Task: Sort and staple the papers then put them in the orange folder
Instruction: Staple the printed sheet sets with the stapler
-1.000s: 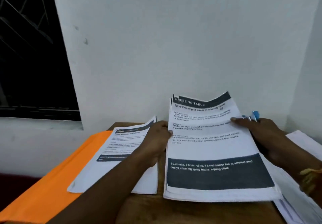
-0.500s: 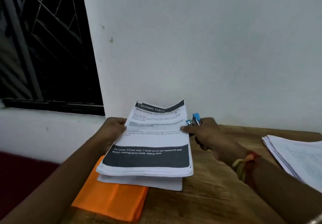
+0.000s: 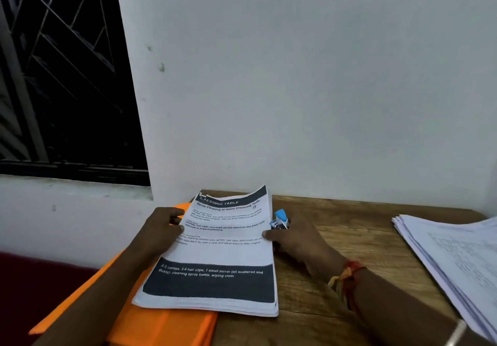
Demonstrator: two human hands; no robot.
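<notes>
Left hand [image 3: 161, 230] fingers pinch one edge of the floppy paper stack [image 3: 220, 251], right hand [image 3: 293, 240] thumbs the other while its fingers curl round a blue stapler [image 3: 281, 219], smooth orange folder [image 3: 166, 327] just beneath them.

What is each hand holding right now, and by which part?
The left hand grips the paper stack by its left edge. The right hand holds the blue stapler, mostly hidden in its grip, while its thumb presses the stack's right edge.

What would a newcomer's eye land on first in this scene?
The printed stack headed Dressing Table sits centre, gripped at both edges by the left hand and right hand, over the orange folder. The right hand also holds a blue stapler; another paper pile lies far right.
</notes>
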